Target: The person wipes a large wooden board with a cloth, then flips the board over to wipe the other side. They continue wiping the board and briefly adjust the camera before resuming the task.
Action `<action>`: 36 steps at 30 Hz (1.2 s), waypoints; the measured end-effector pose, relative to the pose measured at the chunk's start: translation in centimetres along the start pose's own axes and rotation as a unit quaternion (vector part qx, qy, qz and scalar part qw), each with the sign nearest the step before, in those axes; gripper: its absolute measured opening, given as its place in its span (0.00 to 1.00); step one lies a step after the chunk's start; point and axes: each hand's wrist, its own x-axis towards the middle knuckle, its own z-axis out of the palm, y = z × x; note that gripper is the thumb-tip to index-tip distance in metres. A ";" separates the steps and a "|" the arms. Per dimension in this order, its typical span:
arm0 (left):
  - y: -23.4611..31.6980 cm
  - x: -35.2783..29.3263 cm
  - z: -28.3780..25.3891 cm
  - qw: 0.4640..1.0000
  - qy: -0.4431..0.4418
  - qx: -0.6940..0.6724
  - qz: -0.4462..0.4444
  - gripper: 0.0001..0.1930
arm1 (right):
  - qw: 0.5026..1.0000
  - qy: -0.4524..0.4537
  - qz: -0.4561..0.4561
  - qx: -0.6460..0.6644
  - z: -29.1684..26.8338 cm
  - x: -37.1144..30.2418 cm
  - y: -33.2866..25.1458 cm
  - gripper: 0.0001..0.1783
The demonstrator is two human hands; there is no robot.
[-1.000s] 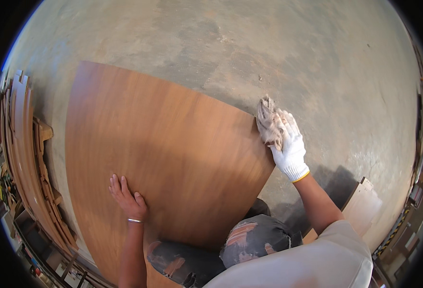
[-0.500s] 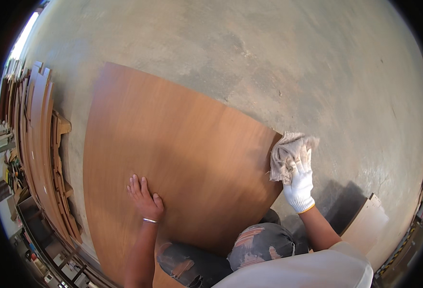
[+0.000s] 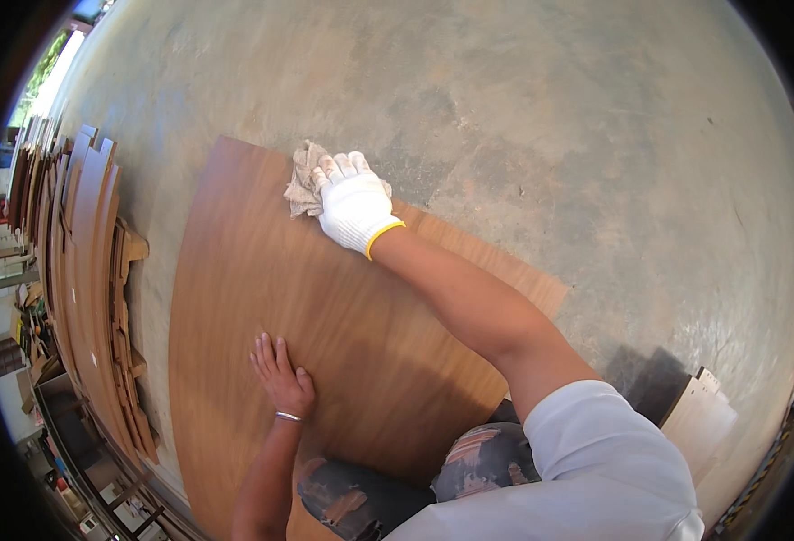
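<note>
A large brown wood-grain panel (image 3: 234, 298) lies flat in front of me, close to my knees. My bare left hand (image 3: 283, 377), with a silver bracelet at the wrist, rests palm down on its left-hand part with the fingers stretched out. Near the panel's far edge, my right hand (image 3: 353, 203) wears a white knit glove with a yellow cuff. It presses a crumpled greyish-beige rag (image 3: 305, 180) against the surface, fingers bent over the cloth. Part of the rag is hidden beneath the glove.
Long stacked boards (image 3: 86, 270) stand along the left side, resting by wooden blocks (image 3: 133, 248). A dark metal frame (image 3: 72, 424) is at the lower left. Pale boards (image 3: 699, 424) lie at the lower right. Stained concrete floor (image 3: 595, 135) surrounds the panel.
My gloved right hand has swept the rag from the panel's right corner leftward along the far edge. My left hand stays on the panel in nearly the same place.
</note>
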 end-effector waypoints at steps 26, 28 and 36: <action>-0.8 -0.9 -2.0 0.998 -0.012 -0.042 -0.041 0.34 | 0.997 -0.023 -0.068 -0.001 -7.2 -11.8 1.3 0.34; -0.9 -1.0 -1.5 0.998 -0.014 -0.047 -0.043 0.34 | 0.999 -0.002 -0.047 -0.013 -6.0 -10.0 0.9 0.32; -1.5 -1.2 -1.7 0.999 -0.008 -0.040 -0.032 0.34 | 0.999 0.015 -0.035 0.000 -4.6 -8.7 -0.5 0.31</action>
